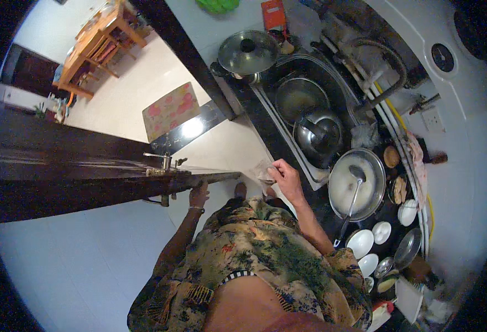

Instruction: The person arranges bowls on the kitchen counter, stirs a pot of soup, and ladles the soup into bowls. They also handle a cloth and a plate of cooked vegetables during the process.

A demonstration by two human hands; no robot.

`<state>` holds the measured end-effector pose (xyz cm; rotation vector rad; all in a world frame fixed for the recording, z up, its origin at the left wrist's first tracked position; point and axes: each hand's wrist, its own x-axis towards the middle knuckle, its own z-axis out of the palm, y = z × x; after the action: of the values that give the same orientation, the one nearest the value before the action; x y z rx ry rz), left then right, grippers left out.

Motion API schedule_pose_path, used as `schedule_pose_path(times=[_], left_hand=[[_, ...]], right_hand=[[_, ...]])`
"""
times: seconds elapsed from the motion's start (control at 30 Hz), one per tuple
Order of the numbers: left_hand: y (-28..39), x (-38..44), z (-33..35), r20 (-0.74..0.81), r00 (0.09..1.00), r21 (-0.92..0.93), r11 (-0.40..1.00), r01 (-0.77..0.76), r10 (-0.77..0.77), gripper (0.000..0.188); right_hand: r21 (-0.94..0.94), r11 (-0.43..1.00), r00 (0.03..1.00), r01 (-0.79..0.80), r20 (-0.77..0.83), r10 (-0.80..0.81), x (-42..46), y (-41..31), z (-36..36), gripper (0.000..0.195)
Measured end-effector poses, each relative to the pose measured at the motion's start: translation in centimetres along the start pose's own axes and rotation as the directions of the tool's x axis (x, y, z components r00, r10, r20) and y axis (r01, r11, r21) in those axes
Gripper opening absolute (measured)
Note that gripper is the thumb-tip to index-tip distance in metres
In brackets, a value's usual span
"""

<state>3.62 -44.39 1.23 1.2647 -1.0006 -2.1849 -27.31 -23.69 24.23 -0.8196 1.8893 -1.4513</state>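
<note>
My right hand (286, 179) pinches a thin, pale, crumpled cloth or tissue (261, 171) between thumb and fingers, in front of my body near the counter's edge. At the edge of a dark wooden door (102, 182), my left hand (200, 193) rests against the door or just beside it; its fingertips are partly hidden, and I see nothing held in it. A metal door handle (166, 160) sticks out from the door, left of that hand.
A dark counter runs along the right, with a lidded pot (248, 56), a sink (283, 70) holding a kettle (318, 135), a metal basin with a ladle (355, 199), and several white bowls (360, 244). A floral mat (172, 111) lies beyond the doorway, near a wooden table (77, 62).
</note>
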Motion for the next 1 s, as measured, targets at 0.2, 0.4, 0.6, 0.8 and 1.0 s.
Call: schedule_pose_path(times=[0.2,0.4,0.6,0.8,1.0], left_hand=[[7.6,2.9,6.3,0.011,0.997,0.508,0.858,-0.073,0.078,0.04],[10.8,4.0,7.8,0.219,0.965,0.673,0.694,-0.256,0.144,0.032],[12.6,3.8,9.3,0.521,0.778,0.694,0.355,-0.626,0.352,0.028],[21.1,-0.2,14.6,0.394,0.698,0.696,0.302,-0.652,0.598,0.026],[28.6,-0.5,16.7,0.373,0.414,0.757,-0.014,-0.653,0.83,0.024]], right_hand=[[-0.042,0.999,0.972,-0.023,-0.233,0.012,-0.1,0.2,1.0,0.017],[-0.01,0.994,0.932,-0.113,-0.348,0.102,-2.5,0.0,2.4,0.017],[0.132,0.979,0.915,-0.157,-0.354,0.195,-4.0,1.4,3.2,0.013],[0.064,0.994,0.915,-0.084,-0.389,0.102,-3.8,1.7,1.5,0.015],[0.188,0.975,0.908,-0.118,-0.376,0.183,-4.9,2.8,-0.5,0.013]])
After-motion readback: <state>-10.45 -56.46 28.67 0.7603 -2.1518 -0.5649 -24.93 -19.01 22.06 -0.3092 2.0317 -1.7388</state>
